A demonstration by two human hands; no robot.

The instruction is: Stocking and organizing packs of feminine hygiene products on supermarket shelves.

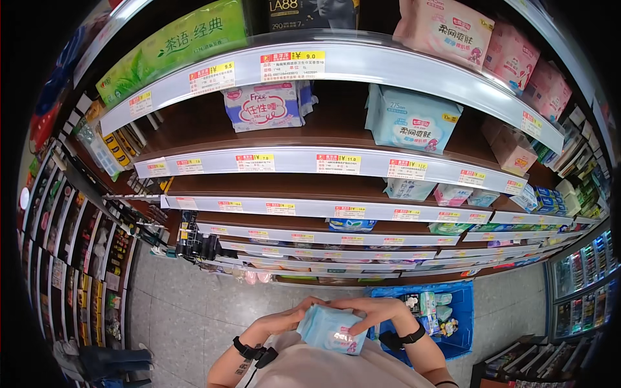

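Close to my chest, a light blue soft pack of sanitary pads is held between both hands. My left hand lies over its top and right side, fingers bent onto the front. My right hand grips its upper left edge. A larger light blue pack stands on the second shelf, with a purple and white pack farther left. Pink packs and a green pack sit on the top shelf.
A blue plastic crate holding several packages stands on the tiled floor, right of my body. Shelf edges with price labels curve across in front. A person's legs show at lower left. A rack stands at lower right, with glass-door coolers beyond.
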